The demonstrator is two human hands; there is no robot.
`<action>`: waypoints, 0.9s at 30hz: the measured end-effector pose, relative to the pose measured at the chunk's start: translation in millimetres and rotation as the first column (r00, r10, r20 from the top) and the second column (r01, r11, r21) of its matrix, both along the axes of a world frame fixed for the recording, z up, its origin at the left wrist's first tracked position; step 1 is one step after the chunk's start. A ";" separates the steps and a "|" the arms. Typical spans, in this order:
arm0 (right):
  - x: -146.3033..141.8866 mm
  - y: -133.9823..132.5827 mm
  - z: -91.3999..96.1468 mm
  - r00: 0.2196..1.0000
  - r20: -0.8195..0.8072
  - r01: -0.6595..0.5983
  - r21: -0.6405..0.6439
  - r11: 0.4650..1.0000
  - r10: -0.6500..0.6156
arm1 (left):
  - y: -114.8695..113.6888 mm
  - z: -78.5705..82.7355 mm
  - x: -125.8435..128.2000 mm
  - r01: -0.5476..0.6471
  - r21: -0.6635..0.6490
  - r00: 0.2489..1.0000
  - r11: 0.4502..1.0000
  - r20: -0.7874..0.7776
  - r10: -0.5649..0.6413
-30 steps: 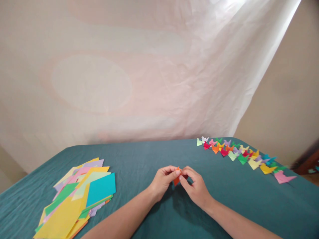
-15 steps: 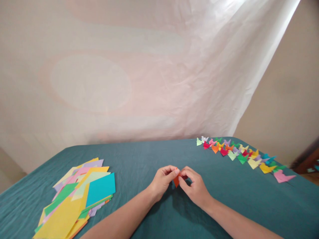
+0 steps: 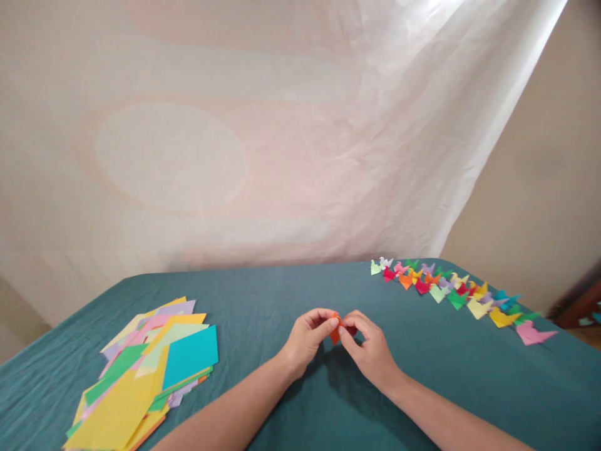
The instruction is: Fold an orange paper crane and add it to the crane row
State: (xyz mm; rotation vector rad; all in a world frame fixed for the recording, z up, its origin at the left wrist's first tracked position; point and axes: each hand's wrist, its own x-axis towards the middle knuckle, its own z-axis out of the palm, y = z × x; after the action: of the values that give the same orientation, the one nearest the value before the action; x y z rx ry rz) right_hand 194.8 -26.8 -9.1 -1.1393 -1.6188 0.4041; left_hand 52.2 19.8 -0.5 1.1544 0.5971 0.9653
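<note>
Between my two hands is a small piece of folded orange paper [image 3: 335, 336], held just above the table. My left hand [image 3: 307, 338] pinches its left side between thumb and fingers. From the right, the thumb and index finger of my right hand [image 3: 369, 344] close on its other edge. Part of the paper is covered by my fingertips, so its full folded shape is hidden. Both forearms come in from the bottom of the view.
A loose pile of coloured paper sheets [image 3: 117, 401] lies on the left of the dark green tablecloth [image 3: 263, 300]. Several folded paper birds [image 3: 479, 307] stand in slanting rows at the right. A pale sheet [image 3: 282, 144] hangs behind the table.
Both hands have lifted slightly with the orange paper. My right fingers have shifted a little on its edge, and less of the paper hangs below them.
</note>
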 end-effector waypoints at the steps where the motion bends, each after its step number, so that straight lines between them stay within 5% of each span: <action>1: 0.1 0.0 -0.3 1.000 0.001 0.003 0.005 1.000 -0.003 | 0.4 -0.6 0.0 0.006 0.007 1.000 1.000 0.004 -0.006; 27: 2.6 -0.5 2.0 0.998 -0.060 0.022 0.023 1.000 -0.020 | -0.8 -3.4 -0.1 -0.014 0.004 0.994 1.000 -0.111 0.014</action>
State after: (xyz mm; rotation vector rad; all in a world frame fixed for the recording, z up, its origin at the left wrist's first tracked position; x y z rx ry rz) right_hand 197.4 -27.3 -7.2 -1.1159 -1.5544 0.4010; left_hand 52.1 19.0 -3.9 1.2140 0.6940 0.9188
